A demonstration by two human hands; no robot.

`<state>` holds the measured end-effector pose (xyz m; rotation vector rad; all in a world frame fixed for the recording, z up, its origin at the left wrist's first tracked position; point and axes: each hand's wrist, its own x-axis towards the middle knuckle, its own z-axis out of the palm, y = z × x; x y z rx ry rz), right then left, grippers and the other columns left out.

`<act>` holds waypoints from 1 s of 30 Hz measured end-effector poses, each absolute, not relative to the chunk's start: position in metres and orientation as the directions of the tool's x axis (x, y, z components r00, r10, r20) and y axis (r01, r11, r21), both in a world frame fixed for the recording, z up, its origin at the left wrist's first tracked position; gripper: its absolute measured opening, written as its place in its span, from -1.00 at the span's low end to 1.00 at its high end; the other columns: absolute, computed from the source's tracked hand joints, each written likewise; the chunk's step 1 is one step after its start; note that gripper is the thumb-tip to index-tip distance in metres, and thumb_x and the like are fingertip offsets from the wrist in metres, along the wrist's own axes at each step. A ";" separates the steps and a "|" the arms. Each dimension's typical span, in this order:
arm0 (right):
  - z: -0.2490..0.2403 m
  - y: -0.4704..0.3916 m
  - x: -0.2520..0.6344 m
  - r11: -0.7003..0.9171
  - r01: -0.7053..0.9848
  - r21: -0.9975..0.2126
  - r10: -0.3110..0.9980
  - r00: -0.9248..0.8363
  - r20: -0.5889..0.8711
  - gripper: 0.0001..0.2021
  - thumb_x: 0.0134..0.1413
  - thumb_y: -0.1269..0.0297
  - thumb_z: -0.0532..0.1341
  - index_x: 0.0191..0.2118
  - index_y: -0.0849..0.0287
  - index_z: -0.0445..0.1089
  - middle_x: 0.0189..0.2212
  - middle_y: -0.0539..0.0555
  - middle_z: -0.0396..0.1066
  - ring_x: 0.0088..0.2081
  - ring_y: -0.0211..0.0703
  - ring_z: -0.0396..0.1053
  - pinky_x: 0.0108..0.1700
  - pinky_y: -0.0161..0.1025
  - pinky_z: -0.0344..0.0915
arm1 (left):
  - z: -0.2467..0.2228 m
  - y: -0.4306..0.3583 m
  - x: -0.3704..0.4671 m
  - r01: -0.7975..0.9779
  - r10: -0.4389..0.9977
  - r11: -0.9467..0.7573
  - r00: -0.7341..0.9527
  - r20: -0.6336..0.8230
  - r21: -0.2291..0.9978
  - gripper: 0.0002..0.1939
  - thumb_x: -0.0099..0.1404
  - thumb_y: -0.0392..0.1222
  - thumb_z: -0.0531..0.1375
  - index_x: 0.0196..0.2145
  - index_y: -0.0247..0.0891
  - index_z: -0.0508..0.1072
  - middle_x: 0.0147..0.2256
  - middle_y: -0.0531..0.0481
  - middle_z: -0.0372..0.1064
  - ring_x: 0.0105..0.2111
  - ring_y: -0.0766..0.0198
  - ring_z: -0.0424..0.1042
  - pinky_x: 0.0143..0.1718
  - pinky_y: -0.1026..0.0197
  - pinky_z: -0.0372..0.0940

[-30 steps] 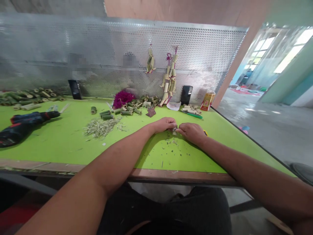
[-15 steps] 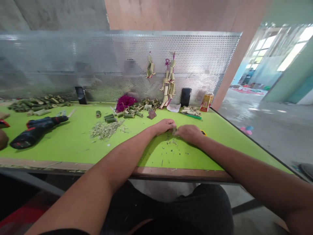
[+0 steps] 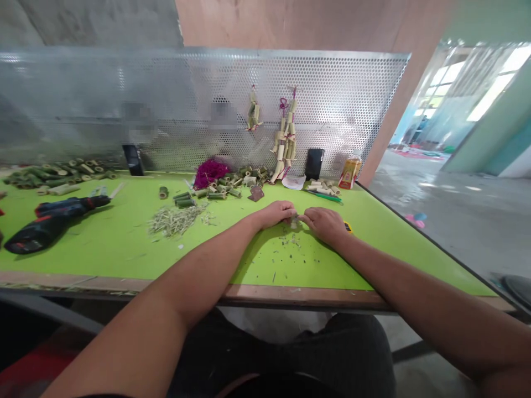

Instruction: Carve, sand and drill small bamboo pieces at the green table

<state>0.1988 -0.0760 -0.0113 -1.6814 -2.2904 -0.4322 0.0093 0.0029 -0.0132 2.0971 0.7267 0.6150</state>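
Small pale piece: a short, light-coloured bit of material [image 3: 294, 223] sits between the fingertips of the two hands, low over the lime-green tabletop [image 3: 315, 276], in front of the person and a little right of centre.
Its long axis: cannot be told; the piece is tiny, blurred and partly covered by fingers. The visible part shows below the left fingertips, toward the person.
Left hand: the left hand [image 3: 277, 214] comes in from the left, thumb and fingers pinching the piece from its left side.
Right hand: the right hand [image 3: 326, 223] is curled, knuckles up, fingertips pointing left at the piece; whether they grip it cannot be told.
Under the hands: dark and pale crumbs [image 3: 291, 243] are scattered on the tabletop, on the near side of the hands.
By the right wrist: a yellow-and-black object [image 3: 347, 226], partly hidden.
Beyond the hands: a flat, brown, angular scrap [image 3: 256, 193] lies farther back and left; a green, slender tool [image 3: 326, 197] lies slantwise before some pale, peeled tubes [image 3: 327, 188].
Left side: a black-and-blue power drill [image 3: 58, 221] lies with its nose pointing right.
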 end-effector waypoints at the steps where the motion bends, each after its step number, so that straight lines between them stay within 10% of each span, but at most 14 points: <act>1: -0.011 -0.076 0.199 0.285 0.955 0.078 0.878 -0.293 0.378 -0.53 0.35 -0.01 -0.13 -0.36 0.12 0.39 -0.36 0.04 0.47 -0.30 -0.18 0.35 -0.33 -0.24 -0.01 | -0.012 0.003 0.009 0.286 0.663 -0.527 0.728 0.176 0.801 -0.69 0.25 0.01 0.10 -0.45 -0.31 0.34 -0.53 0.09 0.30 -0.50 0.39 0.23 -0.38 0.29 0.15; 30: -0.006 -0.081 0.194 0.380 0.901 0.209 0.892 -0.417 0.176 -0.48 0.33 -0.06 -0.15 -0.31 0.13 0.44 -0.34 0.10 0.50 -0.31 -0.15 0.38 -0.34 -0.24 0.00 | -0.012 0.004 0.015 0.273 0.725 -0.429 0.673 0.147 0.861 -0.74 0.22 -0.06 0.12 -0.47 -0.31 0.31 -0.56 0.09 0.26 -0.54 0.40 0.22 -0.44 0.30 0.14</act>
